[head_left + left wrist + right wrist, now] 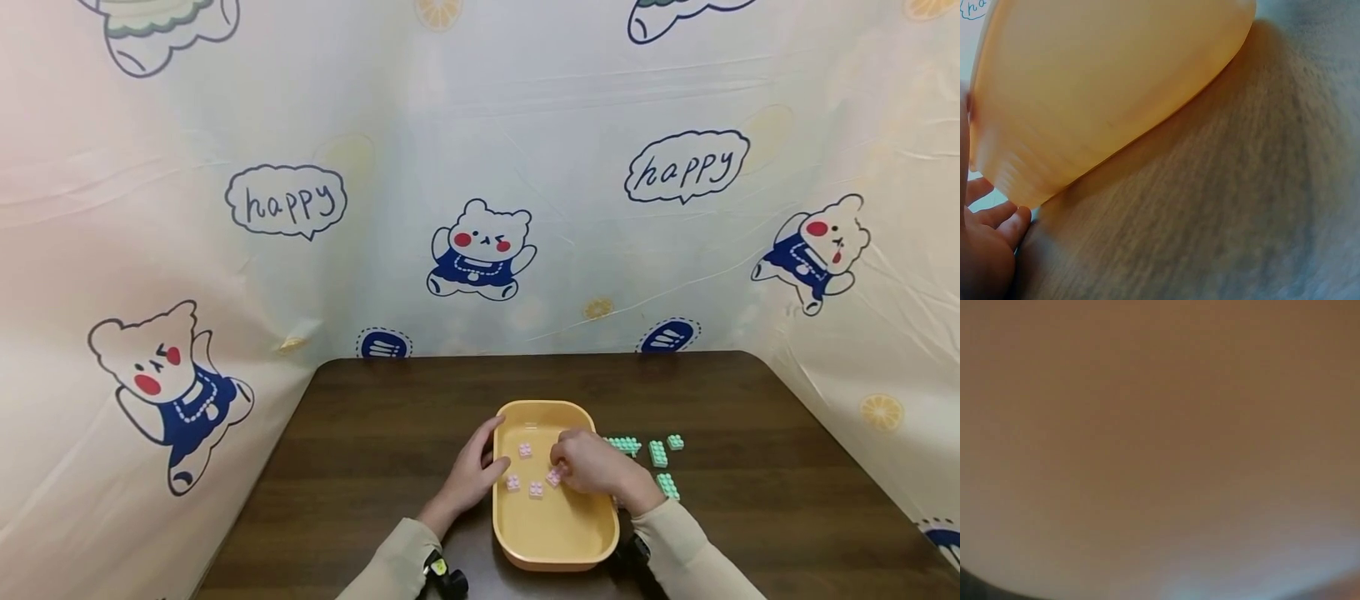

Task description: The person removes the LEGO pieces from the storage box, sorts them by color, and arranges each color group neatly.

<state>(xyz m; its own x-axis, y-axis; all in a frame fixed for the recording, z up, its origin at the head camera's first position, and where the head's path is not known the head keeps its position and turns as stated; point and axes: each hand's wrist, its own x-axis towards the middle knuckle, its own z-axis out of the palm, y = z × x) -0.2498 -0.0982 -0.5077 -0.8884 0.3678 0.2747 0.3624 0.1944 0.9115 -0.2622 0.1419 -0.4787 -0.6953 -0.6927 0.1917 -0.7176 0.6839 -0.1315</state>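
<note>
A yellow plastic tub (pixel 555 533) stands on the table with several small pink toy bricks (pixel 536 490) on its floor. My left hand (pixel 472 471) holds the tub's left side, thumb at the rim; the left wrist view shows fingers (pixel 1016 225) against the tub's outer wall (pixel 1110 81). Reaching over the right rim, my right hand (pixel 592 461) has its fingers curled down inside the tub. Its fingertips pinch a pink brick (pixel 553 477), partly covered by the hand. A blurred, close tan surface (pixel 1160 425) fills the right wrist view.
To the right of the tub, several green toy bricks (pixel 658 453) lie on the dark wooden table (pixel 360 467); my right forearm partly overlaps that side. Behind the table hangs a pale curtain (pixel 480 108) printed with bears. Dark wrist devices (pixel 447 579) sit at my sleeves.
</note>
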